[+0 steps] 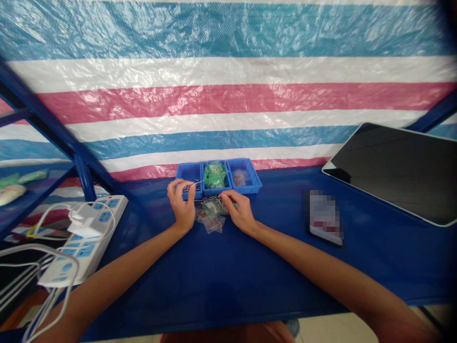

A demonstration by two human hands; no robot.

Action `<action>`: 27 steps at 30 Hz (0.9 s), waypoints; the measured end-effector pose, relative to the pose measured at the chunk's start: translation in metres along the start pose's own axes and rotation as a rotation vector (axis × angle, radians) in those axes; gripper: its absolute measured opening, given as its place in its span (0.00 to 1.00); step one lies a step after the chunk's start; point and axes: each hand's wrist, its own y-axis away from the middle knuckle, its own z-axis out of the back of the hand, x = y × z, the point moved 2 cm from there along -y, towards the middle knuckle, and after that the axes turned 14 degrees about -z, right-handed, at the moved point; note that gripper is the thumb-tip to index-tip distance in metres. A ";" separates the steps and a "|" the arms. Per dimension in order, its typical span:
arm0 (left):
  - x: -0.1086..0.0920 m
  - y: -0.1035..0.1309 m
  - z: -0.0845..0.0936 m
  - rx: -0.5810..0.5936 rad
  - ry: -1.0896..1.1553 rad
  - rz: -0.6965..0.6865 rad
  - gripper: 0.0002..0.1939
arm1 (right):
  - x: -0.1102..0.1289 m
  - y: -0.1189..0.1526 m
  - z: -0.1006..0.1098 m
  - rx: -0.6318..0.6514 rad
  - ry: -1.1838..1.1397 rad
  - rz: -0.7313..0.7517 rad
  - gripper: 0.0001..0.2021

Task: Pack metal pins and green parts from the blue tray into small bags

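**Left hand (183,206) pinches, right hand (243,213) reaches the packets (213,209)**

In the head view, the thin metal piece (197,183) sits between left thumb and fingers, above the left blue bin (188,171). The packets lie between both hands, at the right fingertips; whether these grip, I cannot tell.

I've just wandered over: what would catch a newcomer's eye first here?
Probably the big striped plastic sheet, whose blue, white and red bands fill the whole background. Next come the left hand and the right hand, at the middle of the blue table by three blue bins, with small clear packets between them. Off to the right, a large dark screen stands out too.
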 end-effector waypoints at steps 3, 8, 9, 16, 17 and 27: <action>0.010 -0.003 -0.002 -0.053 -0.038 0.075 0.09 | 0.000 0.000 0.000 0.004 0.004 0.000 0.14; 0.020 -0.002 -0.006 -0.032 -0.052 0.124 0.09 | 0.000 0.000 0.000 0.006 0.012 0.005 0.14; 0.021 -0.001 -0.007 -0.025 -0.051 0.130 0.08 | 0.000 0.000 0.000 0.006 0.013 0.006 0.14; 0.019 -0.002 -0.007 -0.007 -0.038 0.109 0.08 | 0.002 -0.001 0.001 0.008 0.044 0.036 0.14; 0.017 -0.002 -0.006 -0.007 -0.030 0.095 0.08 | 0.003 -0.001 0.001 0.009 0.052 0.049 0.13; -0.010 0.003 -0.001 0.067 0.114 -0.171 0.05 | 0.004 0.003 -0.006 0.048 0.281 0.225 0.10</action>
